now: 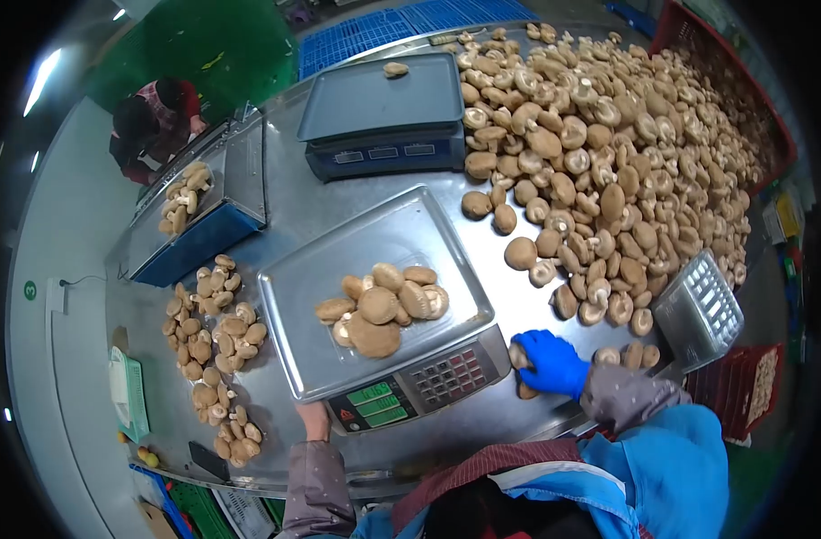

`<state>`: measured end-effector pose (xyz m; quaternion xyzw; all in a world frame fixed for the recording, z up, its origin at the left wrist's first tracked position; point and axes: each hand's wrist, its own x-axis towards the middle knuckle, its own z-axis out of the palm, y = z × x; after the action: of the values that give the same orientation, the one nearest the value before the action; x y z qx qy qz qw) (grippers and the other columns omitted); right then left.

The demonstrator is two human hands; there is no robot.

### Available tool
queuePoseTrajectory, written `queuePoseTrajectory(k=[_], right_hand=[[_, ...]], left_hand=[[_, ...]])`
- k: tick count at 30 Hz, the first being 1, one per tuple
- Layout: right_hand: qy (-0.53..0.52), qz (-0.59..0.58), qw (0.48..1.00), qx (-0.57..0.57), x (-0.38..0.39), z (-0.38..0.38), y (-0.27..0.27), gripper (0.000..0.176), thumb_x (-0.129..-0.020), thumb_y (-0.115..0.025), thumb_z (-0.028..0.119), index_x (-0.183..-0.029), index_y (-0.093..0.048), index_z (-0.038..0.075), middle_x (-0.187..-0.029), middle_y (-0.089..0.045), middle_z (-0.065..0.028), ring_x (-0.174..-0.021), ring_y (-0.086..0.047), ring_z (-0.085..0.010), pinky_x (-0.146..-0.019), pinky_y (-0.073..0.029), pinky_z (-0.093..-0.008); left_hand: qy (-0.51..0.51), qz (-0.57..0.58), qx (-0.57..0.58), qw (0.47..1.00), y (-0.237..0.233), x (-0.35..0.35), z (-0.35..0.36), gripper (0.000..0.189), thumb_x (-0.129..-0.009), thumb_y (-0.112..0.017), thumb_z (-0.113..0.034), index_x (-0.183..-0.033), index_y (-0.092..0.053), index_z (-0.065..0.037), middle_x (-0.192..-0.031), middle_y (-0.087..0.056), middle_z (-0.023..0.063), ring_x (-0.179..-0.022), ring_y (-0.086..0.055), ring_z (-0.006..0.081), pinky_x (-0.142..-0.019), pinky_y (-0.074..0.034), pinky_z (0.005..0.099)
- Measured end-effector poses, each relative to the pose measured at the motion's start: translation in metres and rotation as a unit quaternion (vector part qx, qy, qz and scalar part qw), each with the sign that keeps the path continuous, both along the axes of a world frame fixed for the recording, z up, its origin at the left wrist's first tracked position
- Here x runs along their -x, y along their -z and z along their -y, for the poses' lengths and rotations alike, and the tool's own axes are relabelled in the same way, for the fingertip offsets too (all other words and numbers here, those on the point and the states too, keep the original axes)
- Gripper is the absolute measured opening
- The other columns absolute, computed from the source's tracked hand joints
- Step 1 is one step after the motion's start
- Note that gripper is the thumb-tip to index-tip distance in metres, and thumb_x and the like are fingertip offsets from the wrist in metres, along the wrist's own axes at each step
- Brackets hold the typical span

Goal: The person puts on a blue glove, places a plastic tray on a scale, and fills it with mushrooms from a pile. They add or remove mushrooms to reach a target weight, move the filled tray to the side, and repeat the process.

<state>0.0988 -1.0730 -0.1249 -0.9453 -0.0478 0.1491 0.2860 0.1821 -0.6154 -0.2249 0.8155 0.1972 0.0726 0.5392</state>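
Note:
My right hand (551, 363), in a blue glove, is at the right front corner of the scale, its fingers curled round a brown mushroom (518, 356). Another mushroom (526, 392) peeks out below the glove. My left hand (314, 420) is bare and rests against the scale's left front edge; its fingers are hidden by the scale. Between my hands stands the scale (460, 375) with a lit green display (375, 404) and a keypad. On its steel pan (316, 278) lies a pile of several mushrooms (379, 310).
A large mushroom heap (608, 171) covers the right side, by a red crate (761, 108). Smaller piles (215, 350) lie left. A second scale (384, 103) carries one mushroom. A clear plastic basket (698, 310) stands right. Another person (154, 130) works at the far left.

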Motion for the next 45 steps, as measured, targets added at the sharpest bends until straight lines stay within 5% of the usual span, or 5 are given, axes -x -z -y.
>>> queuePoseTrajectory(k=[15, 25, 31, 36, 45], right_hand=[[0.286, -0.081, 0.939, -0.176, 0.061, -0.016, 0.01, 0.069, -0.069, -0.07, 0.035, -0.122, -0.038, 0.004, -0.108, -0.046, -0.0183, -0.091, -0.055, -0.0314, -0.078, -0.045, -0.037], [0.075, -0.013, 0.995, -0.067, 0.067, 0.01, 0.018, 0.06, -0.07, -0.068, 0.033, -0.121, -0.042, 0.016, -0.105, -0.047, -0.0153, -0.081, -0.058, -0.0367, -0.067, -0.048, -0.0438], [0.084, 0.075, 0.993, -0.04, 0.069, 0.099, -0.007, 0.07, -0.066, -0.071, 0.019, -0.128, -0.039, 0.014, -0.112, -0.049, -0.0146, -0.09, -0.057, -0.0307, -0.073, -0.048, -0.0394], [0.075, 0.265, 0.956, -0.102, -0.003, 0.097, -0.063, 0.07, -0.069, -0.072, 0.016, -0.13, -0.037, 0.009, -0.122, -0.042, -0.0167, -0.111, -0.044, -0.0301, -0.091, -0.038, -0.0375], [0.144, 0.066, 0.921, -0.356, -0.143, 0.025, -0.084, 0.069, -0.081, -0.061, 0.037, -0.133, -0.03, 0.004, -0.122, -0.044, -0.0209, -0.103, -0.05, -0.0237, -0.082, -0.043, -0.0324]], left_hand=[[0.05, 0.059, 0.024, 0.997, -0.067, -0.028, 0.128, 0.017, -0.078, -0.05, -0.007, -0.09, -0.052, 0.005, -0.079, -0.057, 0.009, -0.074, -0.049, 0.0138, -0.067, -0.042, 0.0307], [0.075, -0.004, -0.029, 0.997, -0.046, -0.043, 0.109, 0.026, -0.083, -0.047, -0.009, -0.105, -0.052, 0.004, -0.095, -0.06, 0.0167, -0.092, -0.056, 0.0264, -0.079, -0.042, 0.0334], [-0.114, 0.057, 0.02, 0.992, -0.11, -0.033, 0.095, 0.03, -0.088, -0.045, -0.012, -0.115, -0.048, -0.001, -0.099, -0.052, 0.0036, -0.09, -0.047, 0.0124, -0.078, -0.039, 0.0258], [0.056, 0.189, -0.136, 0.971, -0.167, -0.036, 0.137, 0.04, -0.082, -0.054, -0.013, -0.118, -0.046, 0.001, -0.101, -0.051, 0.0107, -0.083, -0.052, 0.0179, -0.076, -0.044, 0.029], [0.22, -0.114, 0.048, 0.968, -0.167, -0.076, 0.208, 0.05, -0.076, -0.052, -0.001, -0.123, -0.037, 0.01, -0.079, -0.057, 0.0067, -0.059, -0.056, 0.0126, -0.055, -0.046, 0.0231]])
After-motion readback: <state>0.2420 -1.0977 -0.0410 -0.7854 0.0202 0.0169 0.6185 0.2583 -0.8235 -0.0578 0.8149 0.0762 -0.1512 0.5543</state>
